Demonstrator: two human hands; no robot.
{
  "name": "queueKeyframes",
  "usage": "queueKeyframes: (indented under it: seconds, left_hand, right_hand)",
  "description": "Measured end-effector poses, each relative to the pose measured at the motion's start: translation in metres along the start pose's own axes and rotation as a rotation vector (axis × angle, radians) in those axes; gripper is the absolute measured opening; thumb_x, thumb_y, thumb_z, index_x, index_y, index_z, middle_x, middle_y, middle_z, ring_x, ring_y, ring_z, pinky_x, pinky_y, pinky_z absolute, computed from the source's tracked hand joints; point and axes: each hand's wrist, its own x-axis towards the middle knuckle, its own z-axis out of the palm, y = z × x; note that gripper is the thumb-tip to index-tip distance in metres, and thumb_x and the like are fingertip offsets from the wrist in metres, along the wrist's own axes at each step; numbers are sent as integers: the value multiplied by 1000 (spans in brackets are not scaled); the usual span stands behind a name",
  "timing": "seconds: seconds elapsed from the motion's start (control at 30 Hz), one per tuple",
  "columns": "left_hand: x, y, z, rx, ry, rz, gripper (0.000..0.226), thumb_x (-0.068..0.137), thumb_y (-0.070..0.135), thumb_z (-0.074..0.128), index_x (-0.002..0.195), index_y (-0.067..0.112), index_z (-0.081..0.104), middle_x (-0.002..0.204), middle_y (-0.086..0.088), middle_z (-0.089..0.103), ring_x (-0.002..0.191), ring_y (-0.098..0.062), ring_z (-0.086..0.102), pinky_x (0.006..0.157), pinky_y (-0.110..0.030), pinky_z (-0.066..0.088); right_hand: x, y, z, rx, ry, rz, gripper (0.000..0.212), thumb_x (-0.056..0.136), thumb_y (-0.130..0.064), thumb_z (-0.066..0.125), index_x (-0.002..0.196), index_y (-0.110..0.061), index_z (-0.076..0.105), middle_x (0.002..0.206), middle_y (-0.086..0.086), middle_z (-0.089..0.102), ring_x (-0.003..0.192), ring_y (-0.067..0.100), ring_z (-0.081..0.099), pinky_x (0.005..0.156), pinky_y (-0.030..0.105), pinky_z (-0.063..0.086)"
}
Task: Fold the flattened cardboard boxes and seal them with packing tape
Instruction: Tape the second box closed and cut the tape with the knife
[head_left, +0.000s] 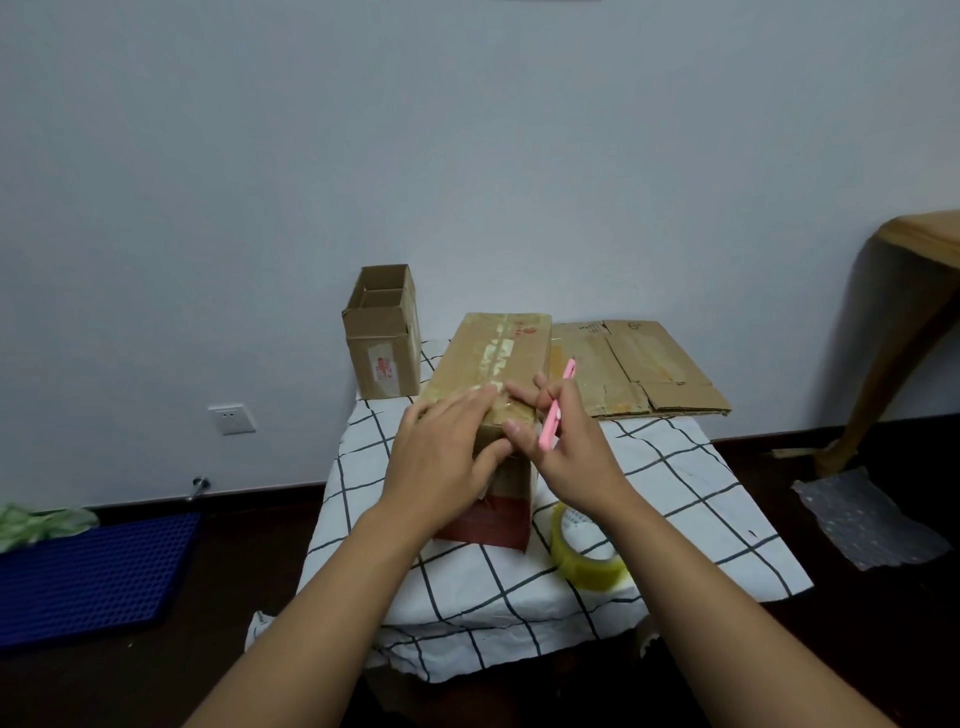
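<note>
- A plain pale wall fills the upper half of the frame; below it a small bench (691, 478) under a white cloth with a black grid carries my work, with dark floor around it
- My box (493, 358) lies at the centre of the frame, closed on top, a strip of clear tape running along its seam; I judge this one nearly sealed, with only the near end left to press down
- My left hand (447, 452) lies flat and open over the near top corner of the box, fingers spread; my right hand (566, 441) is closed round a pink cutter (555, 410), its free fingers touching the tape end
- The tape roll (587, 551) sits on the cloth at lower right, just beside the box and partly behind my right forearm
- An upright box (384, 338) at the back left stands with its top flaps open, so not yet sealed; flattened cardboard (644, 369) at the back right is not yet folded
- Hidden: the near end of the seam under my hands; whether the cutter blade is out; the bottoms of both boxes
</note>
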Motion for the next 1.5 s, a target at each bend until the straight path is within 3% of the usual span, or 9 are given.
queueKeyframes:
  seconds: [0.17, 0.37, 0.5, 0.77, 1.0, 1.1, 1.23, 1.37, 1.5]
  left_hand:
    - [-12, -13, 6, -62, 30, -126, 53, 90, 59, 45, 137, 35, 55, 149, -7, 43, 140, -30, 30, 111, -50, 30]
    - [-9, -9, 2, -147, 0, -150, 57, 88, 63, 47, 140, 39, 49, 156, -2, 32, 144, -24, 20, 108, -40, 31]
    - [-12, -15, 3, -577, 46, -451, 67, 88, 54, 59, 148, 41, 32, 158, 5, 25, 144, -13, 24, 111, -30, 28]
    - [-16, -11, 8, -596, 67, -433, 46, 87, 55, 52, 132, 49, 45, 141, 9, 46, 124, -3, 43, 94, -10, 34]
    - [-14, -17, 6, -622, 206, -467, 34, 89, 44, 58, 123, 43, 58, 132, 7, 56, 115, 0, 48, 95, -5, 37]
    - [-9, -27, -2, -675, 309, -566, 43, 87, 51, 55, 126, 35, 61, 133, 8, 57, 120, -12, 54, 103, -36, 47]
    - [-1, -36, -17, -614, 386, -591, 43, 92, 44, 58, 131, 28, 61, 136, 1, 56, 123, -18, 53, 103, -33, 44]
    - [-3, -42, -29, -576, 438, -578, 47, 90, 47, 56, 132, 26, 60, 136, -1, 56, 123, -16, 52, 98, -21, 40]
    - [-5, -47, -44, -576, 491, -559, 51, 87, 50, 54, 132, 25, 60, 135, -1, 57, 124, -16, 52, 100, -15, 40]
  right_hand:
    - [-1, -4, 8, -140, 28, -55, 59, 94, -39, 59, 138, -6, 36, 141, -19, 53, 130, -10, 34, 104, 31, 40]
    - [-14, -8, 20, -255, 231, -154, 38, 94, -48, 54, 124, -44, 32, 135, -8, 61, 134, 21, 50, 84, 37, 51]
    - [-15, -7, 23, -155, 245, -30, 51, 92, -39, 63, 135, -22, 42, 133, -9, 61, 117, 20, 62, 79, 29, 49]
    - [-23, -11, 49, -42, 426, 123, 31, 93, -39, 60, 91, -27, 31, 148, -5, 48, 112, 26, 63, 69, 29, 45]
    - [-23, -12, 15, 263, 39, 149, 66, 68, -61, 77, 117, -36, 39, 151, -16, 37, 132, 1, 44, 106, 32, 43]
    - [-17, -11, -1, 369, 111, 243, 60, 85, -55, 56, 137, -31, 39, 125, -26, 51, 109, 3, 62, 97, 34, 48]
    - [-5, 2, -1, 173, 202, 440, 34, 100, -11, 41, 130, -25, 49, 105, 5, 63, 60, 20, 64, 66, 36, 54]
    - [-3, 18, 18, -293, -54, 434, 31, 94, -1, 37, 119, -19, 33, 82, 12, 55, 61, 22, 48, 51, 33, 33]
    - [1, 26, 45, -427, -168, 495, 27, 95, -9, 40, 122, -3, 38, 116, 17, 55, 85, 27, 53, 63, 33, 39]
